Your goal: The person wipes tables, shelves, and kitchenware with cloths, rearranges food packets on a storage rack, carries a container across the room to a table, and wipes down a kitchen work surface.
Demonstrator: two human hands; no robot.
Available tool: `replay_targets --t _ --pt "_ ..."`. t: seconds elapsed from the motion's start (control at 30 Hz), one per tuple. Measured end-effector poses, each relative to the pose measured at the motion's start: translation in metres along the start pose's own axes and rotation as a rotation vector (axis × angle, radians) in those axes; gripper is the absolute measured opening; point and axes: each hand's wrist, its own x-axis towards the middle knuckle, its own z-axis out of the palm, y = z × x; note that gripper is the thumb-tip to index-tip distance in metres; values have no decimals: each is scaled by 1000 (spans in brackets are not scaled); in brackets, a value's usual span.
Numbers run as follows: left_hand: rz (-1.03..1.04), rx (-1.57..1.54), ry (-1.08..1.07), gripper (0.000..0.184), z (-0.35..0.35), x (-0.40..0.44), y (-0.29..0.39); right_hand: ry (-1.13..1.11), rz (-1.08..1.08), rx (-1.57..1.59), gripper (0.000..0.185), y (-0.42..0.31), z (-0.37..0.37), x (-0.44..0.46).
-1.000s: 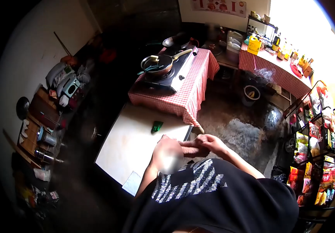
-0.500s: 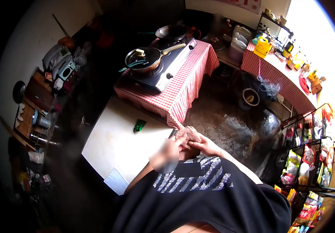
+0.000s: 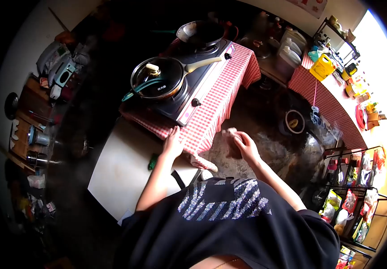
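Note:
My left hand (image 3: pixel 173 142) lies with its fingers stretched out at the near edge of the red checked cloth (image 3: pixel 211 117), in front of the gas stove (image 3: pixel 185 107). My right hand (image 3: pixel 243 144) is closed on a brownish-pink cloth (image 3: pixel 232 134), partly blurred, just right of the checked cloth. On the near burner sits a pan with a glass lid (image 3: pixel 157 80), a teal utensil (image 3: pixel 142 88) lying by the lid knob. A second pan (image 3: pixel 201 33) rests on the far burner. Partly behind my left forearm, a green item (image 3: pixel 152 162) lies on the white tabletop (image 3: pixel 121 166).
A bucket (image 3: pixel 294 122) stands on the floor to the right. Beyond it, a checked side table (image 3: pixel 323 101) holds a yellow jug (image 3: pixel 322 67) and bottles. A black rack (image 3: pixel 359 188) with packets is at the right. Shelves and appliances line the left wall.
Both hands were together at the brownish-pink cloth. My left hand has let go and moved forward-left to the checked cloth; my right hand has moved forward with the cloth. The view has come nearer the stove.

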Motion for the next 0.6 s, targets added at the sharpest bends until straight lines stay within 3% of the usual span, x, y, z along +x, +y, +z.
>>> replay_targets --t 0.07,0.13,0.23,0.27,0.33,0.4,0.47,0.5,0.53,0.57,0.6 --pt "-43 55 -45 72 1 43 -8 68 -109 -131 28 7 14 55" --pt "-53 133 -46 70 16 74 -22 63 -352 -311 24 -2 31 109" --pt "-113 231 -148 65 30 97 -30 27 -502 -402 16 -26 78 188" --pt "-87 243 -92 63 40 97 -35 9 -523 -452 13 -16 95 218" --pt "-122 194 -59 58 38 94 -27 -188 -656 -524 12 4 128 273" --pt "-185 114 -77 54 32 95 -20 -358 -935 -628 12 41 144 325" --pt "-227 43 -90 52 25 99 -18 -423 -1048 -419 12 42 129 360" --pt "-245 5 -87 51 23 101 -17 -514 -605 -93 13 8 108 363" --pt "-263 -33 -82 51 20 101 -14 -473 -431 33 13 14 94 373" --pt "-272 -40 -54 47 18 102 -10 -413 -265 176 14 19 80 384" --pt "-292 -41 -51 46 19 105 -9 -250 -385 131 15 76 75 409"
